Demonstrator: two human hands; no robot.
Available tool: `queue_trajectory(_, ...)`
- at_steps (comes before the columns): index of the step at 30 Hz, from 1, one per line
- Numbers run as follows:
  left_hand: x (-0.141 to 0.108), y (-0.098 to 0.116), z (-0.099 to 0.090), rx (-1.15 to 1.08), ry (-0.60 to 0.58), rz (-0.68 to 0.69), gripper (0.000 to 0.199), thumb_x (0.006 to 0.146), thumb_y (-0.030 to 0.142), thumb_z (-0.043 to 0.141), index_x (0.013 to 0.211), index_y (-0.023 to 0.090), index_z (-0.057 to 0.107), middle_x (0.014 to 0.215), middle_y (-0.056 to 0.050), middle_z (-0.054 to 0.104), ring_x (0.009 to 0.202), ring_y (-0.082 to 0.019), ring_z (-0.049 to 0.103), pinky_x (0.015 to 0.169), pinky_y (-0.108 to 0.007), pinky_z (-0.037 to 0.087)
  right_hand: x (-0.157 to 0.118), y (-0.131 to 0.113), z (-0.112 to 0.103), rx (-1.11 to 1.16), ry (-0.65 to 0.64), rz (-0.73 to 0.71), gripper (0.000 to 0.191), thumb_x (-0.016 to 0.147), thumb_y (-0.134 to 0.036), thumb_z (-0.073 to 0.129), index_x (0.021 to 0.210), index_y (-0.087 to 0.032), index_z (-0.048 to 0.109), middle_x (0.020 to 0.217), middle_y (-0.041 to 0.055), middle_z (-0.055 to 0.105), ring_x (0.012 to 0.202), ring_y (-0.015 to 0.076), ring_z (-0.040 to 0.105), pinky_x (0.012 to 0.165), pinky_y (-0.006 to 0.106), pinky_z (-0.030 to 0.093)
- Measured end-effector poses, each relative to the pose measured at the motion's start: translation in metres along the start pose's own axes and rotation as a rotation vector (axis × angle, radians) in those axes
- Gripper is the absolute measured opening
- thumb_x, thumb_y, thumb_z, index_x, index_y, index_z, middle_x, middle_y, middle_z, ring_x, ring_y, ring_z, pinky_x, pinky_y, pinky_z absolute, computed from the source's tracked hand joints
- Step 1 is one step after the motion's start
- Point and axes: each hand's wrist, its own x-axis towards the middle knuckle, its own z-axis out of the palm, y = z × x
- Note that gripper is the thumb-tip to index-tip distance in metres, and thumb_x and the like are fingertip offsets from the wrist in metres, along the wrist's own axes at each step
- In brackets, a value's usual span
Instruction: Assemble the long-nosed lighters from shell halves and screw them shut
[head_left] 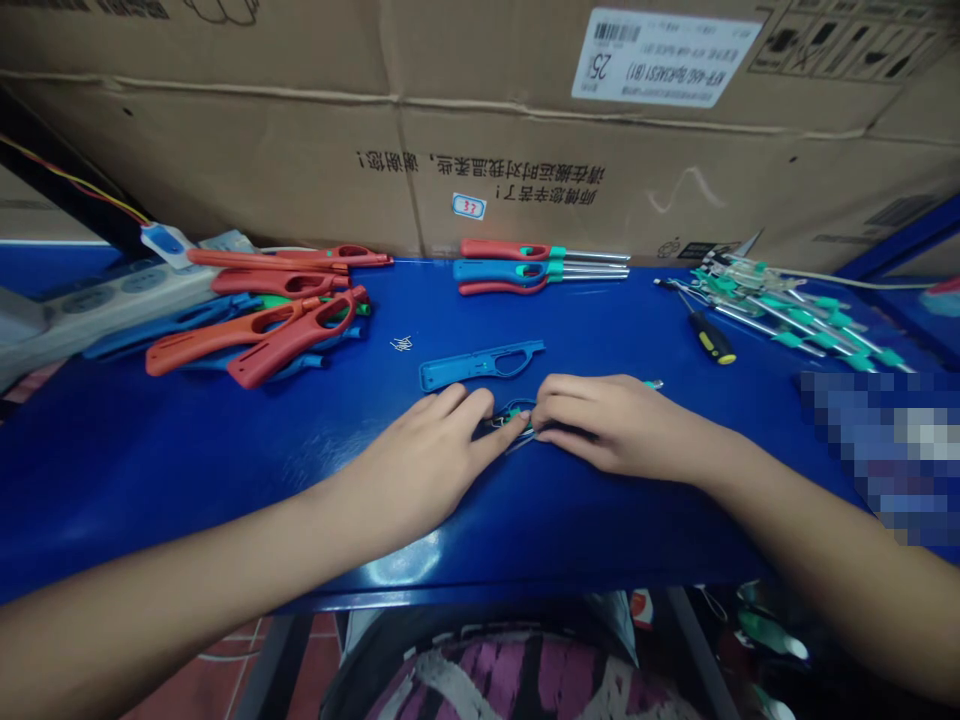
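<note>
My left hand [439, 455] and my right hand [611, 425] meet low over the blue table around a partly assembled lighter [517, 408]. Its blue shell edge, green inner part and thin wires show between my fingers; most of it is hidden beneath them. The left fingers are curled over the handle end, with the index pressing toward the middle. On the right, thumb and fingers pinch the front part, and a metal and green tip [654, 384] shows beyond that hand. Just behind lies a loose blue handle half [480, 367].
Small screws or pins [401, 343] lie left of centre. Red, orange and blue handle shells [292, 325] are piled at the left beside a power strip [97, 295]. Assembled lighters [540, 268] lie at the back, near a screwdriver [711, 338] and inner lighter assemblies [795, 310]. A cardboard box [300, 130] stands behind.
</note>
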Motion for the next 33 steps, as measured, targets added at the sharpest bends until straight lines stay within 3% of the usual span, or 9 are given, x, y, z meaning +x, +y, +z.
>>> queue_trajectory(8,0.0,0.001,-0.003,-0.004,0.024,-0.015,0.053,0.1,0.015,0.045,0.152,0.023,0.041,0.111,-0.012,0.055,0.098,-0.026,0.052,0.083,-0.04,0.052,-0.004,0.002,-0.01,0.284,-0.005,0.047,0.003,0.096,-0.021,0.056,0.094,-0.02,0.055,0.095,0.004,0.06,0.081,0.0142,0.054,0.071,0.026,0.043)
queue_trajectory(12,-0.002,0.003,-0.004,-0.008,0.012,-0.03,0.057,0.098,0.01,0.046,0.153,0.022,0.04,0.114,-0.012,0.055,0.1,-0.027,0.053,0.084,-0.042,0.053,-0.005,0.004,-0.01,0.271,0.002,0.057,0.009,0.093,-0.021,0.059,0.087,-0.02,0.053,0.093,0.0029,0.056,0.076,0.0121,0.049,0.068,0.025,0.041)
queue_trajectory(19,-0.004,0.007,-0.004,-0.002,0.055,-0.049,0.055,0.097,0.01,0.046,0.151,0.017,0.041,0.11,-0.013,0.056,0.097,-0.028,0.054,0.082,-0.043,0.055,0.001,0.004,-0.001,0.292,0.152,0.188,0.001,0.092,-0.019,0.058,0.092,-0.02,0.058,0.081,-0.0008,0.057,0.062,0.009,0.048,0.059,0.022,0.041)
queue_trajectory(23,-0.005,0.008,-0.005,-0.036,0.061,-0.051,0.057,0.095,0.008,0.047,0.15,0.022,0.043,0.113,-0.012,0.055,0.097,-0.027,0.054,0.081,-0.041,0.054,0.003,0.004,-0.001,0.301,0.143,0.216,0.009,0.089,-0.018,0.061,0.097,-0.018,0.064,0.083,0.0003,0.061,0.062,0.0087,0.05,0.059,0.023,0.042)
queue_trajectory(29,-0.005,0.011,-0.006,-0.039,0.069,-0.053,0.057,0.093,0.006,0.05,0.148,0.022,0.047,0.112,-0.012,0.055,0.098,-0.028,0.054,0.081,-0.042,0.054,0.003,0.003,-0.001,0.321,0.119,0.222,0.009,0.085,-0.013,0.063,0.092,-0.018,0.066,0.084,0.0002,0.058,0.062,0.008,0.048,0.057,0.022,0.042)
queue_trajectory(33,-0.004,0.01,-0.006,-0.051,0.063,-0.061,0.056,0.094,0.007,0.049,0.147,0.024,0.048,0.113,-0.012,0.055,0.101,-0.028,0.054,0.083,-0.043,0.054,0.0,0.003,-0.003,0.292,0.105,0.152,0.006,0.089,-0.013,0.06,0.09,-0.017,0.064,0.09,0.0019,0.059,0.065,0.0084,0.05,0.06,0.022,0.043)
